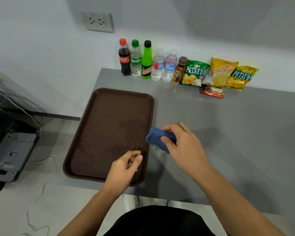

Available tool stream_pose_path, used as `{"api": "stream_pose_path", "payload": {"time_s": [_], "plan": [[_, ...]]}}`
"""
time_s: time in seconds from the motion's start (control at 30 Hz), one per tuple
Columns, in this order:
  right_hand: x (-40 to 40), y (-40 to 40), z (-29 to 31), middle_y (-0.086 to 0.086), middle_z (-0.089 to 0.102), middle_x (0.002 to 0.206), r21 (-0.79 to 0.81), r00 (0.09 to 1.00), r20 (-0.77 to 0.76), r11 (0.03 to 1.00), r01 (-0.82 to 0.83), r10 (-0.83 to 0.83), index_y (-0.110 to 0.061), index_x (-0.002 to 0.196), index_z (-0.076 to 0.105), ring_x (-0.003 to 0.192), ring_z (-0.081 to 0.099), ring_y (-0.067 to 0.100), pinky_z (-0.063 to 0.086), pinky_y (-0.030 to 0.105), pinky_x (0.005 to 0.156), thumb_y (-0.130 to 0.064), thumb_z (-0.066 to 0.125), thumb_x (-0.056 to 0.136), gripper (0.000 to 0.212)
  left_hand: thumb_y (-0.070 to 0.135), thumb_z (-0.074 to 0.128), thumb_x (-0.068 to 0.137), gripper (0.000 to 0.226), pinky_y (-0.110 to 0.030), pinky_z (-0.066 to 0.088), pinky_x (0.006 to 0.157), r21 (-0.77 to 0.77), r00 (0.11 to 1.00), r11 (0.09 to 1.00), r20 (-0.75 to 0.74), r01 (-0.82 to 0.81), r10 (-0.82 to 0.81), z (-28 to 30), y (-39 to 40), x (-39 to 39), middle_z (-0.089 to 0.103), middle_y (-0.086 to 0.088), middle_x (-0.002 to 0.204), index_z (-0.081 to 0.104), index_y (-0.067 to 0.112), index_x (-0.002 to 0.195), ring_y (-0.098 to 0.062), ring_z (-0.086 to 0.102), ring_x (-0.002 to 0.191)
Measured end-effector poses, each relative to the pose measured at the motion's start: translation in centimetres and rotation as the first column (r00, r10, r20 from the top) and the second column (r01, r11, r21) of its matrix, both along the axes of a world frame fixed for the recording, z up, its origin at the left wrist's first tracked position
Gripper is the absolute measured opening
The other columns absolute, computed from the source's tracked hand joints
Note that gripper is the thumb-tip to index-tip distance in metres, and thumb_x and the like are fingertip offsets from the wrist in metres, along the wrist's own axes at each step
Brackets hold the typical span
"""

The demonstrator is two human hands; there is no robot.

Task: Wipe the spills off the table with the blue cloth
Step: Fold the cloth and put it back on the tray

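My right hand [184, 147] grips a bunched blue cloth [156, 136] just above the grey table [237, 133], right beside the right rim of a brown tray [109, 126]. My left hand [126, 167] hovers over the tray's near right corner, fingers loosely curled with the thumb against the fingertips, holding nothing I can see. A faint wet patch [157, 150] shows on the table under the cloth. Small wet marks [174, 90] glint farther back near the snacks. Faint smears lie on the tray's surface.
Along the wall at the back stand several drink bottles [146, 60] and several snack bags [221, 74], with a red wrapped bar [213, 92] in front. A wall socket [97, 21] sits above. A printer [10, 150] and white cables [41, 167] occupy the floor at left.
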State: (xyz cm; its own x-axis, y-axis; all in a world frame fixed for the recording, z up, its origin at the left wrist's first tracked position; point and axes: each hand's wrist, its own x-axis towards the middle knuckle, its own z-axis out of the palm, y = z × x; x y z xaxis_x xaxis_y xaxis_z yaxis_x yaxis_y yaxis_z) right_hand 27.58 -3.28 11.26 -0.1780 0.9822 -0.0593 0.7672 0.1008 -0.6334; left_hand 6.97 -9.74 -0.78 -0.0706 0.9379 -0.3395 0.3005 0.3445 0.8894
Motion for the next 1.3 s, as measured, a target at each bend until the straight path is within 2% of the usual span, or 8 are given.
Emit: {"api": "stream_pose_path", "payload": {"time_s": [0.2,0.3,0.4,0.63,0.73,0.83,1.03,1.3], "plan": [[-3.4,-2.0,1.9,-0.015,0.065,0.103,-0.073,0.954,-0.285,0.995,0.073,-0.091,-0.033,0.105,0.064,0.097,0.062,0.004,0.051,0.019,0.083,-0.027,0.067,0.097,0.01,0.078,0.07,0.076,0.078,-0.034,0.056,0.1,-0.187,0.85,0.982,0.517,-0.005,0.103,0.6,0.8,-0.5,0.072,0.005,0.131,0.057,0.033,0.138,-0.011,0.07,0.119],[-5.6,-2.7,1.5,-0.013,0.072,0.099,-0.206,0.864,-0.476,0.976,0.071,-0.163,-0.032,0.101,0.068,0.094,0.067,0.004,0.052,0.014,0.078,-0.024,0.067,0.097,0.009,0.061,0.065,0.094,0.069,-0.04,0.053,0.107,-0.193,0.639,0.98,0.75,-0.038,0.172,0.5,0.7,-2.1,0.066,-0.008,0.143,0.054,0.02,0.148,-0.025,0.062,0.133],[-7.3,-3.4,-0.1,-0.012,0.073,0.099,-0.288,0.819,-0.518,0.952,0.106,-0.248,-0.028,0.103,0.069,0.09,0.067,0.002,0.053,0.015,0.078,-0.022,0.067,0.097,0.008,0.048,0.07,0.097,0.06,-0.04,0.056,0.102,-0.206,0.594,0.969,0.766,-0.134,0.245,0.3,0.2,-4.7,0.065,-0.014,0.142,0.058,0.015,0.145,-0.031,0.063,0.132],[-8.6,-4.5,-6.4,-0.01,0.075,0.098,-0.506,0.826,-0.374,0.839,0.199,-0.422,-0.026,0.103,0.071,0.093,0.069,0.007,0.053,0.023,0.081,-0.026,0.071,0.094,0.009,0.042,0.076,0.092,0.033,-0.033,0.061,0.087,-0.153,0.847,0.949,0.428,-0.275,0.315,-1.6,-1.3,-9.9,0.079,-0.003,0.118,0.074,0.024,0.119,-0.022,0.075,0.11],[-8.5,-4.7,-9.2,-0.013,0.073,0.093,-0.515,0.879,-0.253,0.825,0.232,-0.405,-0.026,0.102,0.071,0.09,0.069,0.008,0.05,0.023,0.077,-0.03,0.072,0.092,0.012,0.031,0.073,0.097,0.015,-0.019,0.059,0.075,-0.099,0.93,0.963,0.252,-0.25,0.267,-2.3,-1.3,-10.8,0.081,0.004,0.104,0.075,0.022,0.108,-0.013,0.077,0.097],[-8.2,-4.8,-11.2,-0.018,0.07,0.091,-0.487,0.924,-0.113,0.831,0.268,-0.364,-0.027,0.109,0.07,0.085,0.066,0.004,0.047,0.02,0.072,-0.034,0.072,0.091,0.02,0.028,0.073,0.096,0.004,-0.021,0.056,0.072,-0.08,0.983,0.981,0.034,-0.176,0.179,-3.1,-0.9,-10.8,0.08,0.005,0.092,0.072,0.024,0.099,-0.012,0.075,0.089],[-8.0,-5.5,-12.7,-0.012,0.073,0.102,-0.36,0.97,0.141,0.902,0.237,-0.198,-0.03,0.116,0.064,0.093,0.069,0.016,0.055,0.033,0.078,-0.046,0.065,0.094,0.027,0.038,0.072,0.095,0.028,-0.006,0.041,0.064,-0.083,0.933,0.995,-0.36,-0.064,0.03,-3.9,-0.9,-10.3,0.066,0.019,0.085,0.071,0.018,0.115,0.002,0.06,0.076],[-8.3,-6.4,-13.7,0.0,0.065,0.108,0.012,0.901,0.43,0.997,-0.071,0.059,-0.03,0.128,0.056,0.097,0.064,0.025,0.051,0.037,0.084,-0.037,0.062,0.097,0.033,0.039,0.075,0.092,0.036,-0.028,0.047,0.074,-0.028,0.843,0.999,-0.538,-0.037,0.016,-3.9,-1.4,-10.5,0.065,0.003,0.09,0.069,0.012,0.115,-0.016,0.059,0.081]]}}
